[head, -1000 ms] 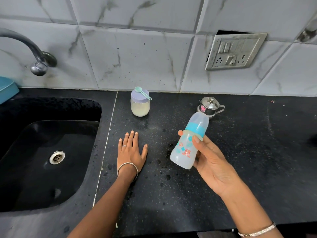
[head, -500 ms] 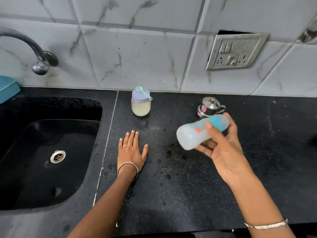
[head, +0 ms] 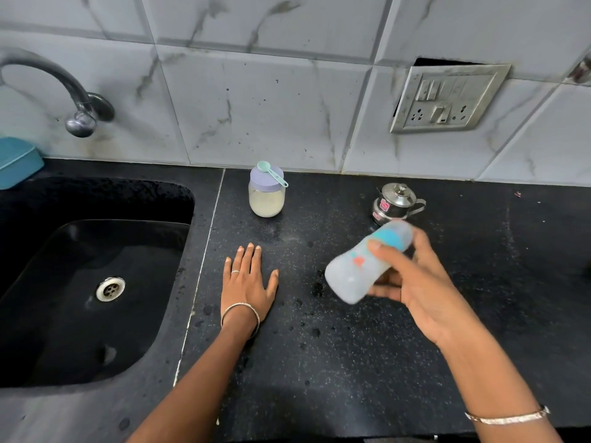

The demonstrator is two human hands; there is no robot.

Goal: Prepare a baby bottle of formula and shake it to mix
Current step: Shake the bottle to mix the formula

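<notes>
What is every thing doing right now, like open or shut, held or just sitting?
baby bottle, cap on, tilted, gripped in the air.
right hand, curled round the bottle.
left hand, flat on the counter.
jar, lid on, scoop lying on top.
steel pot, lid on.
tap, no water running.
</notes>
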